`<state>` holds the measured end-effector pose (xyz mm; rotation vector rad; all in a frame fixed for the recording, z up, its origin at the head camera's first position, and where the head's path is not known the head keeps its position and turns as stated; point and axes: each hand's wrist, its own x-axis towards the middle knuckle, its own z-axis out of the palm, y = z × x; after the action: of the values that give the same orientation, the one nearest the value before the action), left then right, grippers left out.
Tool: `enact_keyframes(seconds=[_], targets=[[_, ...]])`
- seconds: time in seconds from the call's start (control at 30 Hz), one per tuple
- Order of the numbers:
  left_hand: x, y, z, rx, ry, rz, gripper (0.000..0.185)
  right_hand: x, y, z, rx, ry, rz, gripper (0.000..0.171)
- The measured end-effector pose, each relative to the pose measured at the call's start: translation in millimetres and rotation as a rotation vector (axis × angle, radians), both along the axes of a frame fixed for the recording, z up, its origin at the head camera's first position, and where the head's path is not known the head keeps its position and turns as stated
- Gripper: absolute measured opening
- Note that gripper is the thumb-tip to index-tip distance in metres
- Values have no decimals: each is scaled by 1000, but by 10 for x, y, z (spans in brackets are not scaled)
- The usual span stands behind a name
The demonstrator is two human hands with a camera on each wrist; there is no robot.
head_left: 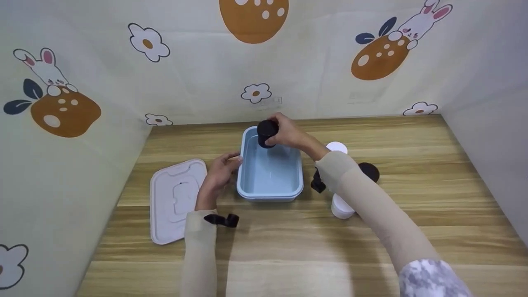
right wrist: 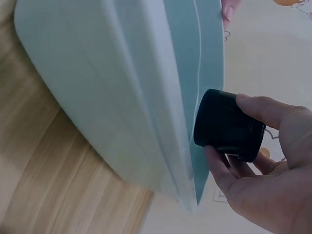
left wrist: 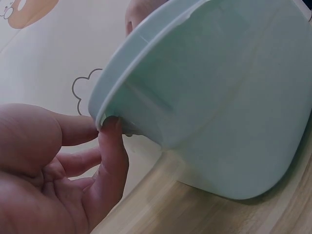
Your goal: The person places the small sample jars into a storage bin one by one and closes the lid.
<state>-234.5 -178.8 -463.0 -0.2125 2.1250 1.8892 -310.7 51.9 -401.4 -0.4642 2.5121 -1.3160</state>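
Note:
My right hand [head_left: 288, 131] grips a small black lidded jar [head_left: 267, 130] over the far left corner of a light blue plastic box [head_left: 270, 175]. In the right wrist view, thumb and fingers wrap the end of the black jar [right wrist: 226, 124], whose other end points over the box's rim. At the box's left side, my left hand [head_left: 219, 173] pinches the rim edge. The left wrist view shows its thumb and finger [left wrist: 113, 151] meeting at the lip of the box [left wrist: 209, 112]. From above, the bare floor of the box shows in its middle and near part.
A whitish rectangular lid [head_left: 175, 206] lies left of the box, partly under the left forearm. Right of the box stand a white jar [head_left: 342, 207], another white round top [head_left: 337, 147] and a black round one [head_left: 369, 172], partly hidden by the right sleeve. A patterned wall [head_left: 309, 82] closes the back.

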Motion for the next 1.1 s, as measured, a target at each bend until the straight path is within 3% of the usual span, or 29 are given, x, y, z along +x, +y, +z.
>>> enact_keyframes(seconds=[0.2, 0.5, 0.83, 0.97, 1.1], targets=[[-11, 16, 8, -32, 18, -4, 45, -25, -154, -32, 138, 13, 27, 71], [-11, 15, 4, -25, 13, -13, 47, -27, -247, -69, 283, -51, 32, 75], [-15, 5, 2, -53, 17, 4, 45, -25, -312, -143, 411, 2, 87, 68], [-10, -1, 2, -61, 20, 13, 45, -25, -320, -146, 426, 2, 113, 61], [-6, -4, -22, -11, 27, 9, 46, -18, -279, -96, 414, -7, 131, 64]])
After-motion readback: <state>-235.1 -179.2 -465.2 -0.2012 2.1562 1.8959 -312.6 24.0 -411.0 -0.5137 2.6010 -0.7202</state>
